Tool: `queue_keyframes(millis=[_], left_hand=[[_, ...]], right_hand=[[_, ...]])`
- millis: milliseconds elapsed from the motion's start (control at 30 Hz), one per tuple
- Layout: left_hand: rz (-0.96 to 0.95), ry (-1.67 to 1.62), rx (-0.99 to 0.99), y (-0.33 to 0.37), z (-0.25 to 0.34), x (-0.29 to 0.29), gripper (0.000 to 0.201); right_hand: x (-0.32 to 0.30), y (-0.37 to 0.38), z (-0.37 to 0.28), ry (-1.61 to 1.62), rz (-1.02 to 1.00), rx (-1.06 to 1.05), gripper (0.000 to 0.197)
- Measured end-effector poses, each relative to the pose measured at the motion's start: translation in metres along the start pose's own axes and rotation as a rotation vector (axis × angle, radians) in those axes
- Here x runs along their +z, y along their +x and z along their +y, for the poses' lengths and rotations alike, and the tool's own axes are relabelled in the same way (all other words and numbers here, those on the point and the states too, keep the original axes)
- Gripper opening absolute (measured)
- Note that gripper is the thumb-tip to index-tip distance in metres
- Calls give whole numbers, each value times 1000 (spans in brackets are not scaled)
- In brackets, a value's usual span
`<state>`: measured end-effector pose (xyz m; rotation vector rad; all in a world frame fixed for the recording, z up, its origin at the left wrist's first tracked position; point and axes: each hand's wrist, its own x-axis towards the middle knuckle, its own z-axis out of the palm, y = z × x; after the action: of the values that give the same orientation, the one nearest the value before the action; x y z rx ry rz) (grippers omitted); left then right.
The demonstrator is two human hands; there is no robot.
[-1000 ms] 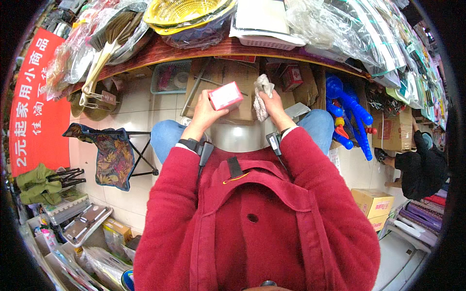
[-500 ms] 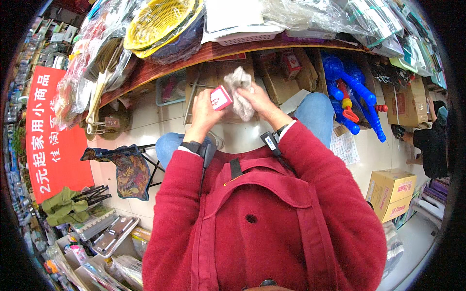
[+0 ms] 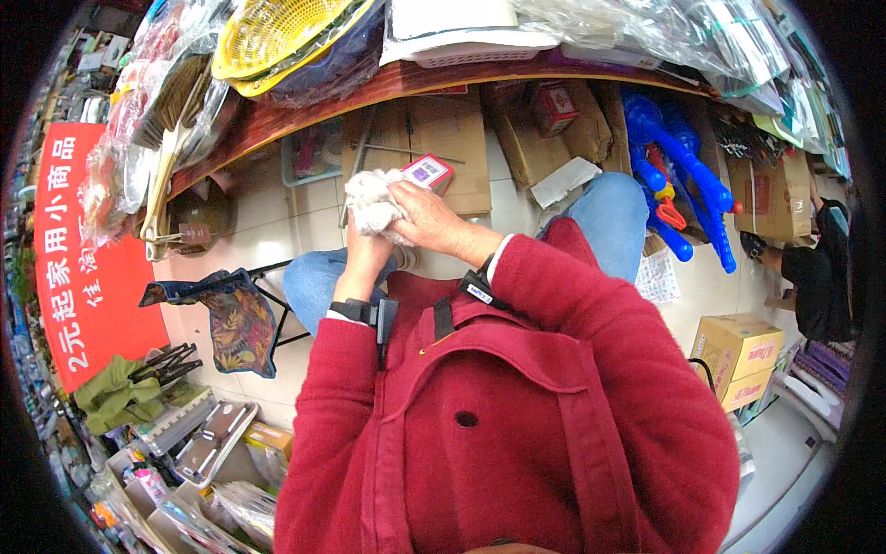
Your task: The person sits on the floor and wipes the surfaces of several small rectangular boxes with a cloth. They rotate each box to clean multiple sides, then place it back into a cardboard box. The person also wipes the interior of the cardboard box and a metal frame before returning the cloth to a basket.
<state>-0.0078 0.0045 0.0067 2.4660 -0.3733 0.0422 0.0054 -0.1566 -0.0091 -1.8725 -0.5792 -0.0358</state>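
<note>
A small red-and-white box [image 3: 427,172] shows past the fingers of my two hands, which are close together in front of my knees. My left hand [image 3: 365,257] is closed on the box from below, its fingers mostly hidden by the cloth. Bunched in my right hand [image 3: 432,220] is a crumpled whitish cloth [image 3: 373,199]. The cloth lies over the left hand and against the near left side of the box.
Ahead runs a wooden shelf edge [image 3: 305,125] with yellow baskets [image 3: 277,42] and plastic-wrapped goods. Beneath it are cardboard boxes [image 3: 452,138] and blue inflated-looking toys [image 3: 688,175]. A folding stool [image 3: 242,323] stands at left, a carton [image 3: 738,355] at right. Another person [image 3: 821,277] is at far right.
My right hand has brought the cloth left, over my left hand and the box. The box has turned and shows a different face. The whole view has shifted slightly.
</note>
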Motion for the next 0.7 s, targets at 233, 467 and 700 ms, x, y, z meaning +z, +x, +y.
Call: queue_keyframes(millis=[233,467,700], left_hand=[[6,42,-266,-21,-19,6,69],[79,-25,-312,-15,-13,3,70],[127,24,-226,-17,-7,9,65]], right_hand=[[-24,0,77,-121,1,307,44],[-76,-7,104,-312,182,686,50],[-49,7,17,189,77,279,44]])
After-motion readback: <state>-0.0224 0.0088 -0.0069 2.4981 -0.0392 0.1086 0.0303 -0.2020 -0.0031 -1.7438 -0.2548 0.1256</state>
